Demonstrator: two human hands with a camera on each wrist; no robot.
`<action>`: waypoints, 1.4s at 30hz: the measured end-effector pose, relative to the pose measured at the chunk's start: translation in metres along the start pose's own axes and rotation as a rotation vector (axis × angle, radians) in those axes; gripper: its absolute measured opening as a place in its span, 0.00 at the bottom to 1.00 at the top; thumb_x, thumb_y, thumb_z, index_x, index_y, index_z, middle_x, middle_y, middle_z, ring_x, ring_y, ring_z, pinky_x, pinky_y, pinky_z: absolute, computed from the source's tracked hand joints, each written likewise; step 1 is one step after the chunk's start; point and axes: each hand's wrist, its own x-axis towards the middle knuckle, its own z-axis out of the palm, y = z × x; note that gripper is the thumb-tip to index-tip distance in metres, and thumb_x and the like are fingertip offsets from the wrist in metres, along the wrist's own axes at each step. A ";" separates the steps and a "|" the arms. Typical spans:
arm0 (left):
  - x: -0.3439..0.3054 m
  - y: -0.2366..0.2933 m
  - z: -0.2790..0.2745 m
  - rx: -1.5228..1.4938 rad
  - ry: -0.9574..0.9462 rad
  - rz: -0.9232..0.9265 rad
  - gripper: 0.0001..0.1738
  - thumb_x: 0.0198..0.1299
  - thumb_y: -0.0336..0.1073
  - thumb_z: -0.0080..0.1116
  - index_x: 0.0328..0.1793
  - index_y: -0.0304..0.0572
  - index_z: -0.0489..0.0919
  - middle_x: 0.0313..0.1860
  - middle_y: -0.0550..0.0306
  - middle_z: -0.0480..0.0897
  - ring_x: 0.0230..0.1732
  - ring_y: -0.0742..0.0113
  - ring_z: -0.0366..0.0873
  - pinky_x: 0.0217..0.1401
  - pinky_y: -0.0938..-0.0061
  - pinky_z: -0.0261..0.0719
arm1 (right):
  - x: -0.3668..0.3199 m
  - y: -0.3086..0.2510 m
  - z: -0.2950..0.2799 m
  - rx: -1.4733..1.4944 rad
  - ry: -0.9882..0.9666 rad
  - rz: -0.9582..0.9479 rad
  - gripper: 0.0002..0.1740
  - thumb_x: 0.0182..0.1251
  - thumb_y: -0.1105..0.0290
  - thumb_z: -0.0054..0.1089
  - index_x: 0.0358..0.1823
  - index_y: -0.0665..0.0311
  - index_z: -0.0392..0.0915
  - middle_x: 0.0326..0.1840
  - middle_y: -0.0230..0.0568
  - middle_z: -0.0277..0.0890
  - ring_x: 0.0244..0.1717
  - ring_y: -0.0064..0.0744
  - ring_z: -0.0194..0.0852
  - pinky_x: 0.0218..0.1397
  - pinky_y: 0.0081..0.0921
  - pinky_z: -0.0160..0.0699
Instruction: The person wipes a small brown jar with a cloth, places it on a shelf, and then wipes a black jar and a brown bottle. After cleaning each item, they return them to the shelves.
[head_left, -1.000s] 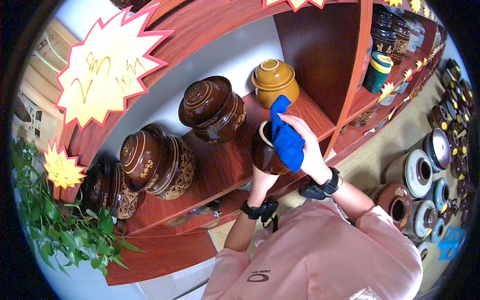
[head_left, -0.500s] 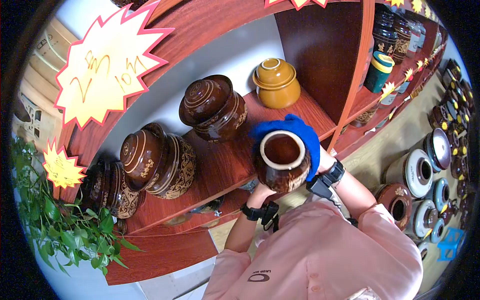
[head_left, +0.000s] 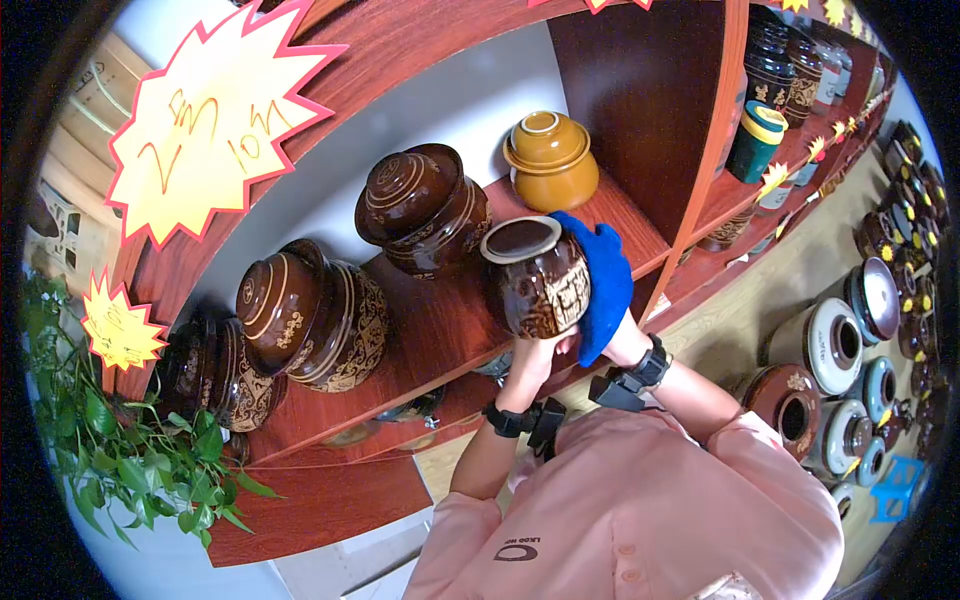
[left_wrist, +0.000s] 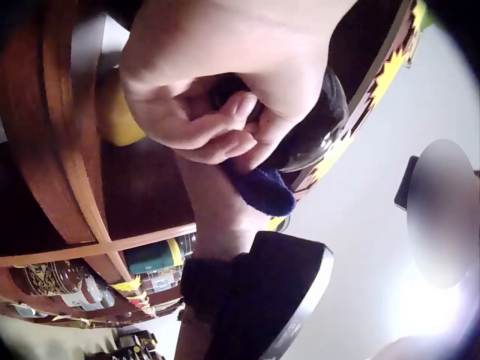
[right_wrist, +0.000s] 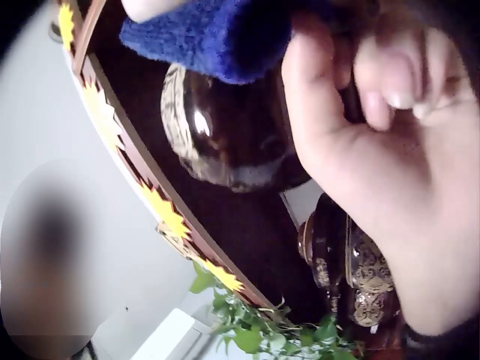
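At mid-frame, the left hand (head_left: pixel 535 362) is gripping the base of a dark brown jar (head_left: pixel 532 295), while the right hand (head_left: pixel 625 343) is holding a blue cloth (head_left: pixel 608 285) against its side. They're working over a reddish wooden shelf (head_left: pixel 435 325), where a mustard-yellow pot (head_left: pixel 553 172) is sitting upper centre. More jars are standing on the pale floor (head_left: pixel 690 338) at right. Upper left, a big starburst sign (head_left: pixel 205 130) is showing a handwritten "2" and "10"; the shirt's (head_left: pixel 620 490) small lettering I can't make out.
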 end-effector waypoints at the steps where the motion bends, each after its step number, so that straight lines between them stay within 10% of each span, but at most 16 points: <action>1: 0.003 -0.001 -0.003 -0.010 0.033 -0.016 0.05 0.54 0.28 0.60 0.37 0.40 0.79 0.24 0.63 0.77 0.17 0.76 0.69 0.19 0.81 0.63 | 0.010 -0.027 -0.008 -0.099 -0.132 0.233 0.42 0.55 0.61 0.63 0.71 0.65 0.56 0.58 0.52 0.68 0.57 0.45 0.69 0.60 0.32 0.68; 4: 0.012 -0.001 0.007 -0.105 0.197 0.073 0.15 0.58 0.34 0.62 0.51 0.41 0.76 0.38 0.58 0.79 0.31 0.70 0.76 0.31 0.77 0.72 | -0.017 -0.008 0.028 0.999 0.139 0.451 0.38 0.66 0.63 0.54 0.74 0.65 0.51 0.71 0.48 0.57 0.72 0.43 0.55 0.74 0.29 0.53; 10: 0.027 0.009 -0.009 0.590 0.054 0.476 0.35 0.59 0.40 0.62 0.72 0.40 0.63 0.70 0.47 0.68 0.70 0.54 0.65 0.72 0.63 0.61 | -0.012 -0.010 0.003 0.220 0.090 -0.097 0.44 0.54 0.51 0.64 0.70 0.65 0.61 0.69 0.54 0.59 0.71 0.56 0.53 0.75 0.45 0.49; 26: 0.017 0.002 -0.035 1.003 0.011 0.707 0.32 0.59 0.38 0.63 0.68 0.38 0.67 0.66 0.47 0.71 0.68 0.55 0.67 0.70 0.61 0.63 | 0.023 -0.015 -0.024 0.424 -0.280 -0.216 0.38 0.57 0.37 0.59 0.53 0.67 0.78 0.58 0.46 0.75 0.72 0.50 0.56 0.72 0.48 0.53; 27: 0.014 0.004 -0.022 0.512 0.043 0.567 0.30 0.60 0.37 0.61 0.67 0.39 0.68 0.64 0.49 0.73 0.66 0.56 0.69 0.69 0.61 0.64 | 0.020 -0.010 -0.019 0.548 -0.249 -0.168 0.38 0.59 0.36 0.57 0.50 0.68 0.79 0.55 0.47 0.77 0.70 0.48 0.60 0.70 0.48 0.55; 30: 0.016 -0.011 -0.031 0.597 0.057 0.501 0.27 0.62 0.37 0.60 0.66 0.40 0.69 0.63 0.49 0.73 0.65 0.56 0.69 0.69 0.61 0.65 | 0.016 0.006 -0.009 0.788 -0.185 0.030 0.24 0.64 0.54 0.62 0.49 0.70 0.78 0.51 0.44 0.79 0.55 0.33 0.74 0.61 0.34 0.69; 33: 0.002 -0.017 -0.029 0.354 0.129 0.242 0.26 0.56 0.28 0.63 0.62 0.41 0.72 0.54 0.54 0.78 0.52 0.62 0.76 0.54 0.67 0.75 | 0.021 0.027 -0.002 0.965 -0.131 0.317 0.18 0.65 0.69 0.59 0.54 0.69 0.75 0.47 0.31 0.79 0.44 0.18 0.76 0.51 0.21 0.76; 35: -0.007 -0.004 -0.026 0.147 0.160 -0.132 0.23 0.48 0.18 0.64 0.52 0.40 0.76 0.35 0.61 0.80 0.24 0.75 0.74 0.23 0.78 0.72 | 0.035 0.030 -0.005 1.030 -0.142 0.392 0.18 0.69 0.69 0.56 0.56 0.70 0.73 0.47 0.32 0.79 0.45 0.17 0.76 0.51 0.20 0.77; 42: -0.011 -0.015 -0.028 0.037 0.153 -0.105 0.18 0.44 0.15 0.65 0.42 0.38 0.76 0.23 0.65 0.76 0.17 0.79 0.67 0.17 0.81 0.62 | 0.076 0.059 -0.002 0.656 -0.008 0.363 0.22 0.67 0.72 0.52 0.62 0.69 0.65 0.51 0.41 0.75 0.51 0.28 0.73 0.58 0.26 0.72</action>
